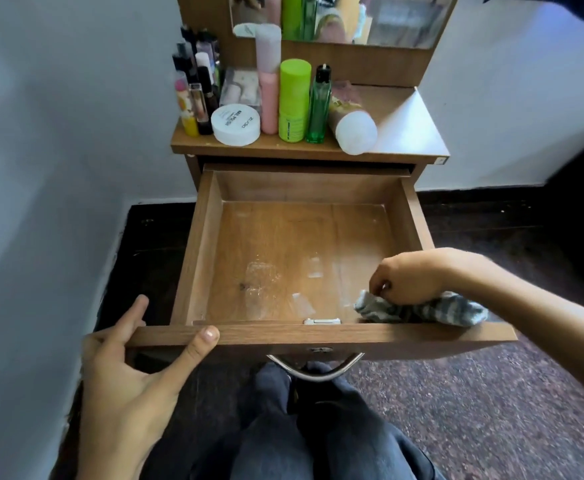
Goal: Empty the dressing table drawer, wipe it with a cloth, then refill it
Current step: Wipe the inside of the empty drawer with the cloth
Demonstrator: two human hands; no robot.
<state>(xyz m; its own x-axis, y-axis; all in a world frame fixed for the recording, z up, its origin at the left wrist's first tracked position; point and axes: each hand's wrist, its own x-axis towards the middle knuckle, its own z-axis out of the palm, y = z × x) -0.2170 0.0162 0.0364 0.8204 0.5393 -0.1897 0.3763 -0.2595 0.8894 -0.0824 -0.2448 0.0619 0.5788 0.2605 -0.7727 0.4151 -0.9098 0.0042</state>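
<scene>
Right now the drawer point(200, 244) stands pulled out from the dressing table point(405, 133), its wooden floor bare but smeared with pale marks. At the drawer's front right corner, the right hand point(408, 278) grips a bunched grey-striped cloth point(422, 310), fingers curled down into it, the cloth lying partly over the front edge. At the drawer's front left corner, the left hand point(128, 379) is spread, thumb resting on top of the front panel, fingers straight beside the side wall. Behind the drawer, on the tabletop, stand a white jar point(236, 125), a pink bottle point(269, 102), a lime-green bottle point(294, 100) and a clear green bottle point(318, 105). Below the drawer front hangs a metal handle point(315, 370).
</scene>
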